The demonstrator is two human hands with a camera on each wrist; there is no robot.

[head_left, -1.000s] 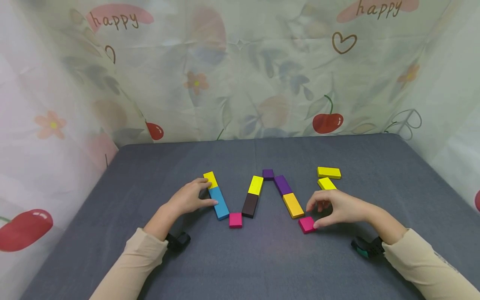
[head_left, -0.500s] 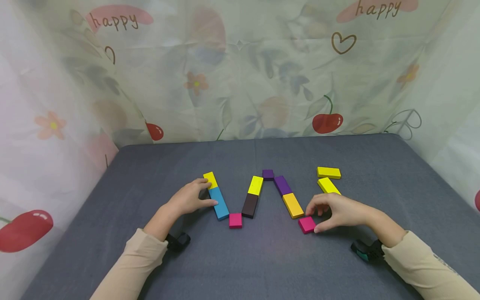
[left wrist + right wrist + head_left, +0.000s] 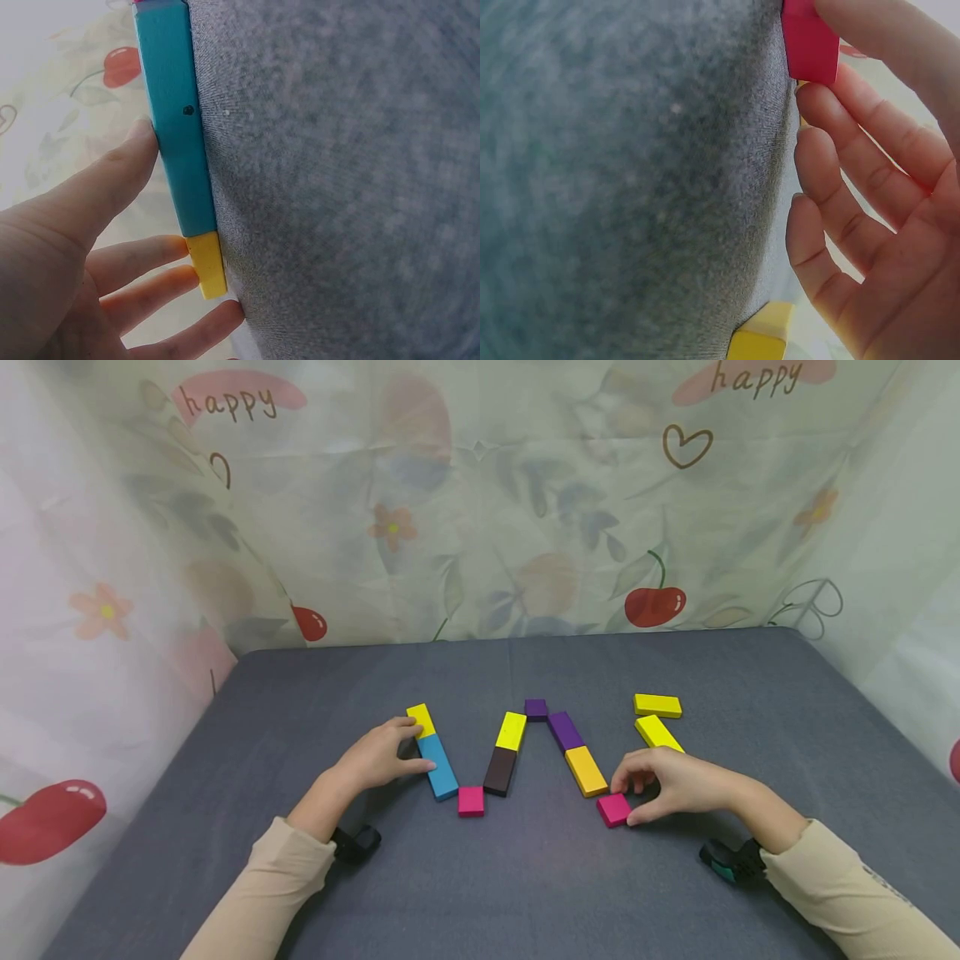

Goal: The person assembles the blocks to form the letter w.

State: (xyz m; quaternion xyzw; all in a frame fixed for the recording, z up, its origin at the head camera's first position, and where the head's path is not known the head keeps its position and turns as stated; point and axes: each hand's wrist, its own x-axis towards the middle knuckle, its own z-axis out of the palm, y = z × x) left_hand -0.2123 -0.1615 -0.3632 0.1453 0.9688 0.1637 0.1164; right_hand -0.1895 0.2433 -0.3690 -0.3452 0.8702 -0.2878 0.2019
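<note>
My left hand (image 3: 381, 753) rests beside the left row in the head view. Its thumb touches the long blue block (image 3: 438, 766) and its fingers, fairly straight, lie against the yellow block (image 3: 422, 720) beyond it. Thumb and forefinger of my right hand (image 3: 678, 781) pinch a small pink block (image 3: 614, 810) at its right edge and far corner. That block sits at the near end of an orange block (image 3: 587, 772). In the right wrist view the thumb covers part of the pink block (image 3: 811, 45), and the other fingers curl loosely beside it.
Between the hands, a second pink block (image 3: 471, 802), a dark brown block (image 3: 500, 772), a yellow block (image 3: 512, 731) and two purple blocks (image 3: 536, 709) continue the zigzag. Beyond my right hand lie two yellow blocks (image 3: 657, 706). A patterned curtain (image 3: 480, 527) hangs behind the grey table (image 3: 480, 893).
My right hand has dropped slightly toward me, so more of the nearer yellow block behind it shows. The left hand stays put, and the blocks look unmoved.
</note>
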